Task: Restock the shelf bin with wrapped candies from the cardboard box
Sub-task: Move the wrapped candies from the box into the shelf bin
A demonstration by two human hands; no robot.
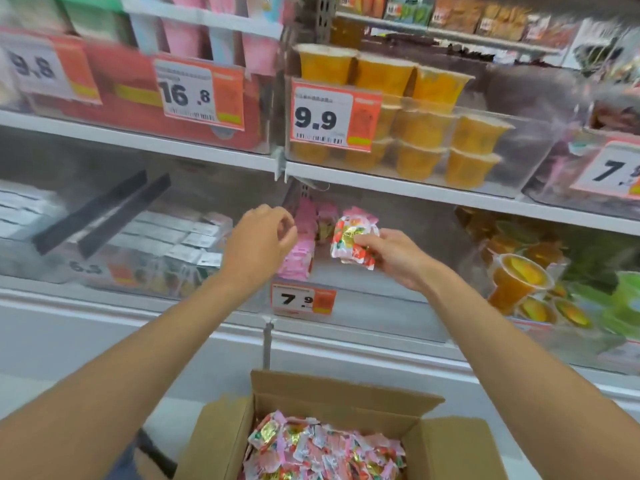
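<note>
1. Filling the frame, white store shelves (138,136) carry clear bins (502,174) and price tags (320,114);
2. cardboard box (346,389), bottom centre, open, full of wrapped candies (322,448);
3. shelf bin (381,301), centre, holds pink packets (298,258);
4. right hand (398,261) clutches a candy bundle (351,237) at its mouth; left hand (258,244) curled, grip unclear.

Shelves (138,138): white, tiered
Upright (323,15): grey, perforated
Tags (332,116): orange-white, on clear fronts
Cups (424,129): orange, stacked, upper shelf
Dividers (104,216): black, slanted
Light: bright, even

Upper shelf (398,189): stacked orange jelly cups (426,133) behind a 9.9 price tag (332,116); lower shelf (86,306): white boxes (166,237) at left end, fruit cups (519,282) at right end.
</note>
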